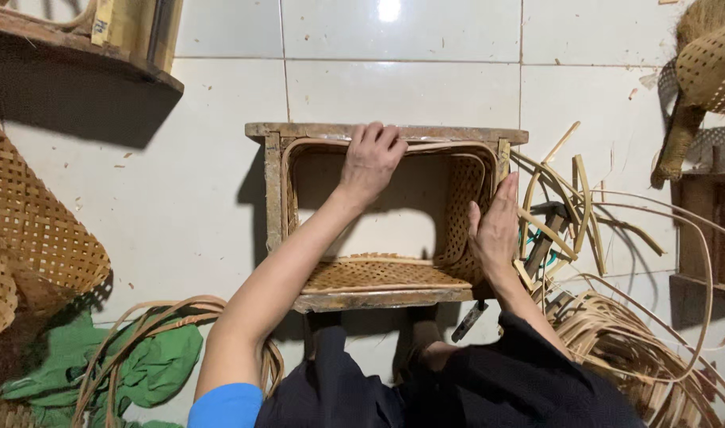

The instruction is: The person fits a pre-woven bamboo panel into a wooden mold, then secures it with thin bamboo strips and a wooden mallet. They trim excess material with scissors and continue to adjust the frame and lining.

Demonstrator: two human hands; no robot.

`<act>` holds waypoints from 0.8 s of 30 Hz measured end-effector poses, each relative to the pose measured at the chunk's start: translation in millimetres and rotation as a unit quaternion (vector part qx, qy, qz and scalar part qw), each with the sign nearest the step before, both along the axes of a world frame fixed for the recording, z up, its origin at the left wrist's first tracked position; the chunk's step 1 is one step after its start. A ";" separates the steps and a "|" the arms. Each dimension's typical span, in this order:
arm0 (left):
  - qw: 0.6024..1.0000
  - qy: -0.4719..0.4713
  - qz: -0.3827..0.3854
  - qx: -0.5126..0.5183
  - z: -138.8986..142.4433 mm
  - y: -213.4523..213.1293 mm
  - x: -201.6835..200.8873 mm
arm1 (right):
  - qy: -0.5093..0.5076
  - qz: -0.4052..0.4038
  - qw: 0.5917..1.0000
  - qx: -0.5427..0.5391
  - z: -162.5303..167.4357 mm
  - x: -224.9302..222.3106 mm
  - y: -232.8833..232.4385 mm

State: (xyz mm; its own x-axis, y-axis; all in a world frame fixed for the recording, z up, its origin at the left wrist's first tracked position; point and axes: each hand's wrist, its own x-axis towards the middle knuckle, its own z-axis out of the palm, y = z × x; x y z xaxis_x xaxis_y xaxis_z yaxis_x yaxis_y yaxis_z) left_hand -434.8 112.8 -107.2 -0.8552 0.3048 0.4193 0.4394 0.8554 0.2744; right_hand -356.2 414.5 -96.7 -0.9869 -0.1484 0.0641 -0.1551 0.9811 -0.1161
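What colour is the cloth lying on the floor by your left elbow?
Green; the crumpled cloth shows best in the head view, under the loops of cane strips.

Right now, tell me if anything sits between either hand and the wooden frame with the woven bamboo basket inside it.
Nothing visible does. The left hand rests on the far rim of the woven bamboo basket inside the wooden frame. The right hand presses flat against the right side. The loose bamboo strips lie outside, to the right.
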 end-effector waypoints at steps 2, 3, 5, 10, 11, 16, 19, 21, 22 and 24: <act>1.000 0.002 0.003 0.028 9.5 -1.0 4.2 | -0.008 -0.015 1.000 0.015 -2.0 0.0 0.7; 0.999 0.007 0.006 0.041 13.5 -1.4 3.2 | -0.018 -0.024 0.999 0.017 -0.9 0.7 0.8; 0.996 0.006 0.016 0.085 18.3 0.9 5.9 | -0.044 -0.042 0.998 0.018 2.7 2.0 -1.1; 0.994 -0.003 0.028 0.105 18.9 5.3 5.7 | -0.037 -0.033 0.999 0.023 13.5 -0.4 -10.9; 0.994 -0.019 0.030 0.105 17.8 6.2 4.6 | -0.023 -0.025 0.998 0.046 15.2 -0.2 -12.2; 0.994 -0.023 0.028 0.105 12.7 8.3 2.7 | 0.008 0.005 0.999 0.032 16.4 1.3 -13.6; 0.992 -0.028 0.028 0.122 11.9 8.2 3.2 | -0.076 -0.063 0.994 0.044 12.9 1.8 -12.1; 0.990 -0.038 0.025 0.132 12.6 7.0 4.0 | -0.010 -0.019 0.997 0.078 12.8 2.3 -12.3; 0.991 -0.040 0.021 0.127 13.4 6.5 3.8 | 0.030 0.004 0.995 0.094 11.7 2.0 -11.9; 0.992 -0.051 0.016 0.116 15.4 5.3 4.2 | 0.007 -0.015 0.995 0.103 11.9 1.1 -12.8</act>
State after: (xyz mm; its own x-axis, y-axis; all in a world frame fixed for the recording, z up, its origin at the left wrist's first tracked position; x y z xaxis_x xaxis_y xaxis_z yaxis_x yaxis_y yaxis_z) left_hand -430.6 118.1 -91.9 -0.9050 0.1813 0.3849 0.3717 0.7772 0.5078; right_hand -355.1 401.7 -84.8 -0.9901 -0.1311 0.0496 -0.1262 0.9878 0.0907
